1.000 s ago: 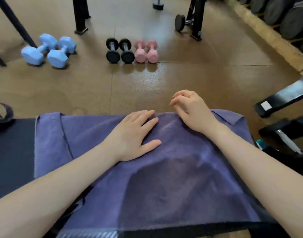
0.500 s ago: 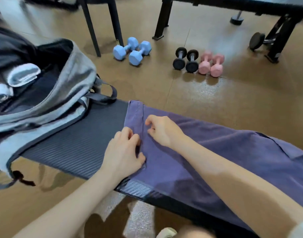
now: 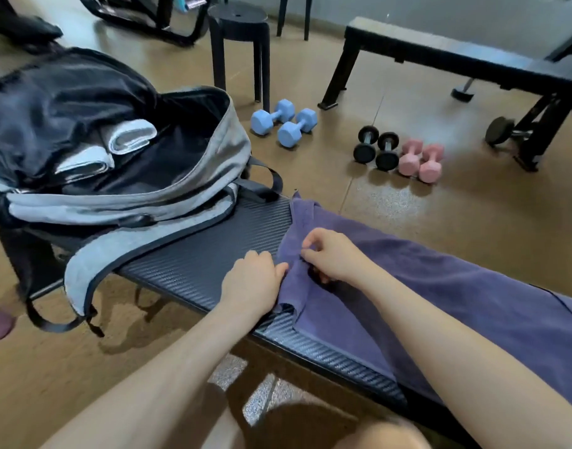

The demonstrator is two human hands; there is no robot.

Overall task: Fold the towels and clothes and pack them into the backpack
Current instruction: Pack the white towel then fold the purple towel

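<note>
Purple towel spread along the dark ribbed bench, running from centre out toward 4 o'clock, its left end bunched and lifted at the middle of the view; pinched there at the near corner by the left hand, fingers curled onto the cloth edge; pinched just beyond, at about 1 o'clock from that hand, by the right hand, fingertips closed on a raised fold; both hands close together, not quite touching. Farther along the bench at 10 o'clock, grey and black backpack lying unzipped, mouth gaping; inside it two rolled white towels, side by side. Beyond on the brown floor at 12 o'clock, pair of blue dumbbells; at 1 o'clock, two black dumbbells touching two pink dumbbells. Farthest, black stool at 12 o'clock and black weight bench at 2 o'clock.
</note>
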